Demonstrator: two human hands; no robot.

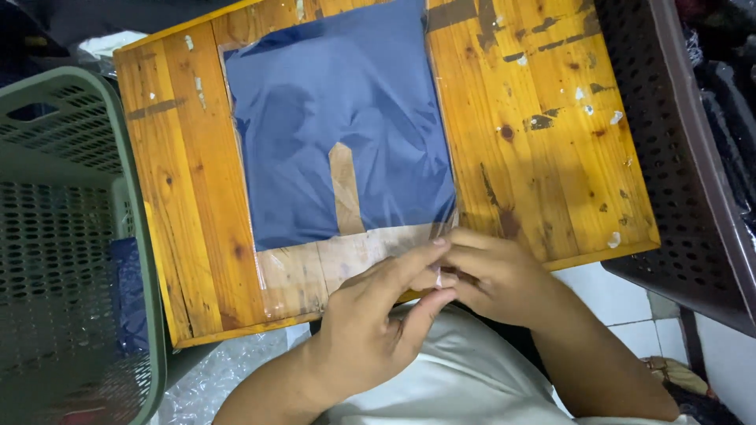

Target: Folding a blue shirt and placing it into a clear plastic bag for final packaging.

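Flat on the wooden board: a clear plastic bag with a folded dark blue garment inside, centred on the board and laid square to its edges, probably so the film stays smooth and the open end is easy to reach. Open end of the bag toward the near edge of the board, where a stretch of empty film runs past the garment and lets the wood show through.

At that near edge, just right of the board's middle: both hands together on the corner of the bag's mouth. Left hand with thumb and forefinger pinched shut on the film's edge, other fingers curled beneath. Right hand lying over the board's near rim, fingertips pressed against the left fingertips on the same bit of film; closed on it, though whether gripping or only pressing down cannot be told. Held close and low like this, seemingly to keep the thin film from sliding while its edge is worked.

Left of the board, touching its side: a green perforated basket, with something dark blue visible through the holes low against its near wall; the rest of its inside not readable. Right of the board, well past its far corner: a dark brown perforated crate, dark contents only glimpsed above its rim. Below the board's near-left corner: crumpled clear plastic on the floor.
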